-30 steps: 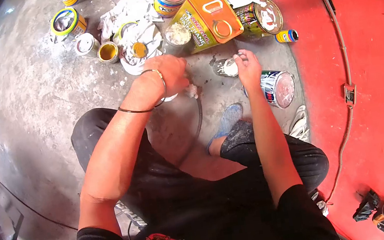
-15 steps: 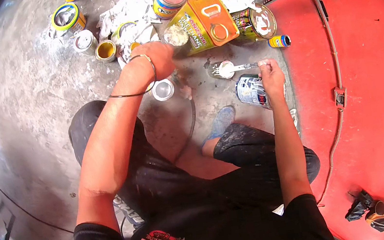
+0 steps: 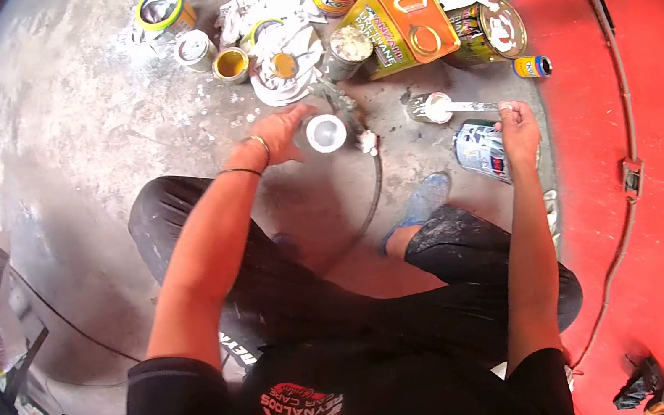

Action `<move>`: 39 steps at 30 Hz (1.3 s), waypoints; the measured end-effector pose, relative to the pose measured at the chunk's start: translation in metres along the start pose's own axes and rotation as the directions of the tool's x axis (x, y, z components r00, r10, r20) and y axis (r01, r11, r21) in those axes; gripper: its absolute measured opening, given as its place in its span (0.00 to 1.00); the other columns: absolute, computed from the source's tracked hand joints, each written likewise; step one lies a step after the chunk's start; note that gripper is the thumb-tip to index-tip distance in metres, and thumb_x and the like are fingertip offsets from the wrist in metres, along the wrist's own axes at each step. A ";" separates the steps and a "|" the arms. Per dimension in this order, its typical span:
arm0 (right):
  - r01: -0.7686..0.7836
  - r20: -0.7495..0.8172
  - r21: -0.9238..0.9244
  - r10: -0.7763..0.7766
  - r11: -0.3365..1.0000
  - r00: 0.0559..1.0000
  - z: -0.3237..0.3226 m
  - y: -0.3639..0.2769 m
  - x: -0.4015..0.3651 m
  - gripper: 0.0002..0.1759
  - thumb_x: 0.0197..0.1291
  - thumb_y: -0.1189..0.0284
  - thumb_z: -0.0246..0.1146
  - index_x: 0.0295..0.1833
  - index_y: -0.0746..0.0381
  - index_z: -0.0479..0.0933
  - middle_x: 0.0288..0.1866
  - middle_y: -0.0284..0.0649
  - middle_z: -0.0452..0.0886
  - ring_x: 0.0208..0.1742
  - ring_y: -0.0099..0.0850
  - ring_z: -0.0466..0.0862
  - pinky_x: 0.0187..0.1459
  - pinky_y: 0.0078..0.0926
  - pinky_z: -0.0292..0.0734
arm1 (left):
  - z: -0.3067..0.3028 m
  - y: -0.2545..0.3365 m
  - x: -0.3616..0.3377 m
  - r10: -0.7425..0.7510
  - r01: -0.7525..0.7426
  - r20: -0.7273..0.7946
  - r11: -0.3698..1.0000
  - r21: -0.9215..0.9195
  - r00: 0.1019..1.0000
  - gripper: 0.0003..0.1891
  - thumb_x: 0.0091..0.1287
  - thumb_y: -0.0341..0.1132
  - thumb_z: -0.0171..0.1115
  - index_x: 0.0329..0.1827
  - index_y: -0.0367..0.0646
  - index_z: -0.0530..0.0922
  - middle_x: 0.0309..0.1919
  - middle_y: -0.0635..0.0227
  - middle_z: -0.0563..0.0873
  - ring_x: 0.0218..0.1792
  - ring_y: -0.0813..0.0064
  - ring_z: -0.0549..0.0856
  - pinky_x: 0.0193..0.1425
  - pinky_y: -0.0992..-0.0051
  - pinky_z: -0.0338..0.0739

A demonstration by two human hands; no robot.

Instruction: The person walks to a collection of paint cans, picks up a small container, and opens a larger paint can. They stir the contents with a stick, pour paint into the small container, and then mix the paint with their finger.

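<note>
My left hand point(image 3: 278, 137) is open, its thumb and fingers apart beside a small cup point(image 3: 327, 133) with a pale grey inside. Some blur lies on these fingers. In my right hand point(image 3: 519, 128) is the end of a flat stir stick point(image 3: 472, 108) smeared with white. Its other end rests at the mouth of a small cup point(image 3: 435, 108) holding white material. Just below the stick, a white-labelled paint can point(image 3: 480, 151) is partly covered by my right hand and forearm. Further up, a cup with a crusted cream top point(image 3: 350, 45) stands against the yellow urethane tin point(image 3: 406, 23).
White rags point(image 3: 271, 12) lie among several cans at the top, including a cup of mustard-coloured paint point(image 3: 231, 65). A small yellow-blue can point(image 3: 531, 66) lies on its side at the right. A hose point(image 3: 381, 192) curves across the floor between my legs.
My left hand has come away from the cream-topped cup and moved down to the grey-lidded-looking cup. My right hand keeps the stick in the white cup. The whole view has shifted.
</note>
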State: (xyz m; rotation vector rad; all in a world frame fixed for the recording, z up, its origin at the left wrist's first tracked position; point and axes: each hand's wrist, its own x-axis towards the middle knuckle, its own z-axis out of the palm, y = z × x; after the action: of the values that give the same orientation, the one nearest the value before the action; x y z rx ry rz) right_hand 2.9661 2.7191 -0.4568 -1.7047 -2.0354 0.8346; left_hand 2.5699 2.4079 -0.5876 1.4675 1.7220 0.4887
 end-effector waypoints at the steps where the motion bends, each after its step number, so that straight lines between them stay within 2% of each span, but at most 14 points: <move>1: -0.004 -0.009 -0.026 0.004 1.000 1.000 0.002 -0.001 0.001 0.15 0.79 0.61 0.73 0.56 0.62 0.84 0.38 0.34 0.89 0.32 0.21 0.86 0.38 0.25 0.81 | 0.005 0.003 0.001 -0.027 0.027 -0.012 0.999 -0.020 1.000 0.53 0.50 0.43 0.91 0.82 0.54 0.72 0.72 0.55 0.87 0.72 0.49 0.86 0.78 0.56 0.81; 3: -0.005 -0.023 -0.046 0.004 0.999 1.000 0.006 -0.001 -0.001 0.15 0.79 0.61 0.72 0.56 0.62 0.85 0.37 0.36 0.90 0.33 0.22 0.87 0.39 0.26 0.81 | 0.014 0.011 0.005 -0.075 0.071 -0.041 0.994 -0.080 0.996 0.51 0.51 0.43 0.91 0.80 0.55 0.73 0.70 0.58 0.88 0.71 0.48 0.86 0.77 0.55 0.81; 6: 0.015 -0.042 -0.015 -0.016 1.000 0.999 0.008 0.005 -0.007 0.16 0.79 0.61 0.72 0.55 0.63 0.84 0.37 0.37 0.90 0.32 0.23 0.88 0.39 0.27 0.82 | 0.018 0.016 0.007 -0.013 0.007 -0.049 0.992 -0.124 0.999 0.48 0.51 0.43 0.91 0.77 0.56 0.74 0.68 0.60 0.88 0.70 0.47 0.86 0.75 0.54 0.82; 9: 0.007 -0.055 0.016 -0.006 1.000 0.998 0.008 0.013 -0.009 0.16 0.78 0.61 0.73 0.56 0.64 0.84 0.37 0.37 0.90 0.32 0.24 0.88 0.39 0.27 0.83 | 0.018 0.019 0.018 -0.004 -0.001 -0.048 0.995 -0.101 0.999 0.46 0.52 0.41 0.90 0.76 0.55 0.74 0.67 0.59 0.89 0.68 0.47 0.87 0.73 0.54 0.83; 12: -0.008 -0.060 0.006 0.008 1.000 0.998 0.004 0.015 -0.012 0.15 0.79 0.62 0.72 0.56 0.64 0.84 0.37 0.37 0.90 0.32 0.24 0.88 0.39 0.27 0.83 | 0.011 0.036 0.020 0.025 -0.027 -0.041 0.998 -0.051 0.999 0.39 0.58 0.44 0.83 0.74 0.57 0.76 0.62 0.57 0.91 0.65 0.47 0.90 0.69 0.52 0.84; 13: -0.001 -0.057 0.029 0.002 1.000 0.998 0.002 0.015 -0.013 0.15 0.79 0.63 0.72 0.57 0.64 0.84 0.38 0.37 0.90 0.32 0.25 0.88 0.39 0.28 0.83 | 0.009 0.037 0.019 0.094 -0.099 -0.078 0.993 -0.070 0.993 0.38 0.57 0.44 0.82 0.73 0.55 0.76 0.59 0.55 0.92 0.62 0.46 0.90 0.67 0.51 0.85; 17: -0.043 -0.079 0.096 0.051 0.994 0.996 -0.006 0.017 -0.015 0.16 0.80 0.63 0.71 0.58 0.66 0.82 0.40 0.38 0.90 0.32 0.25 0.89 0.39 0.26 0.83 | 0.000 0.045 0.032 0.090 -0.091 -0.034 0.994 -0.052 0.995 0.40 0.55 0.44 0.81 0.73 0.50 0.76 0.58 0.50 0.92 0.61 0.46 0.91 0.66 0.53 0.86; 20: -0.117 -0.092 0.130 0.130 0.985 0.987 -0.004 0.041 -0.011 0.15 0.81 0.64 0.69 0.57 0.66 0.82 0.42 0.39 0.91 0.33 0.25 0.89 0.39 0.26 0.83 | -0.017 0.065 0.035 0.069 -0.070 -0.040 0.998 -0.009 0.997 0.41 0.53 0.45 0.85 0.72 0.51 0.77 0.55 0.52 0.93 0.59 0.45 0.92 0.63 0.54 0.87; 24: -0.256 -0.050 0.342 0.290 0.904 0.956 0.002 0.060 -0.017 0.13 0.82 0.65 0.68 0.56 0.64 0.80 0.44 0.39 0.89 0.34 0.27 0.90 0.34 0.27 0.86 | -0.036 0.091 0.034 0.056 -0.052 -0.044 0.994 0.092 0.997 0.41 0.51 0.46 0.85 0.70 0.49 0.77 0.51 0.51 0.93 0.54 0.43 0.92 0.58 0.50 0.88; 25: -0.266 -0.040 0.378 0.302 0.887 0.952 0.000 0.058 -0.019 0.13 0.82 0.64 0.68 0.56 0.63 0.81 0.45 0.39 0.89 0.34 0.28 0.89 0.32 0.28 0.86 | -0.046 0.103 0.029 0.086 -0.074 -0.090 0.989 0.131 0.992 0.30 0.55 0.47 0.80 0.60 0.48 0.80 0.46 0.53 0.94 0.50 0.45 0.93 0.56 0.49 0.89; 28: -0.326 -0.020 0.390 0.362 0.861 0.932 -0.007 0.052 -0.022 0.13 0.82 0.63 0.68 0.56 0.62 0.81 0.45 0.38 0.89 0.33 0.26 0.88 0.31 0.26 0.86 | -0.064 0.120 0.028 0.108 -0.097 -0.046 0.977 0.189 0.993 0.41 0.51 0.45 0.85 0.69 0.49 0.77 0.50 0.52 0.93 0.53 0.42 0.92 0.58 0.50 0.88; 32: -0.393 0.014 0.431 0.430 0.812 0.903 -0.013 0.055 -0.030 0.13 0.83 0.62 0.68 0.57 0.61 0.81 0.45 0.36 0.88 0.34 0.24 0.87 0.31 0.23 0.85 | -0.095 0.144 0.029 0.161 -0.156 -0.011 0.971 0.182 0.987 0.41 0.50 0.43 0.85 0.70 0.49 0.77 0.52 0.52 0.92 0.55 0.43 0.91 0.60 0.50 0.88; 38: -0.470 0.117 0.605 0.512 0.643 0.851 -0.031 0.044 -0.051 0.11 0.84 0.60 0.68 0.55 0.55 0.82 0.43 0.29 0.87 0.35 0.18 0.85 0.35 0.17 0.85 | -0.096 0.142 0.043 0.254 -0.240 -0.104 0.961 0.135 0.962 0.39 0.51 0.43 0.85 0.68 0.48 0.79 0.51 0.53 0.92 0.55 0.44 0.91 0.59 0.50 0.88; 39: -0.453 0.171 0.625 0.455 0.636 0.874 -0.041 0.042 -0.054 0.09 0.84 0.61 0.67 0.55 0.54 0.82 0.43 0.27 0.87 0.36 0.16 0.85 0.36 0.16 0.85 | -0.093 0.145 0.044 0.247 -0.233 -0.096 0.963 0.139 0.964 0.39 0.51 0.43 0.85 0.68 0.48 0.79 0.51 0.53 0.92 0.55 0.44 0.91 0.59 0.50 0.88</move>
State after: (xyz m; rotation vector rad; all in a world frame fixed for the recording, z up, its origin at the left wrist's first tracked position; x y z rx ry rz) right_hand 3.0340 2.6796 -0.4472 -1.7671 -1.0569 1.4878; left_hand 2.5903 2.5051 -0.4395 1.7835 1.6955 0.6096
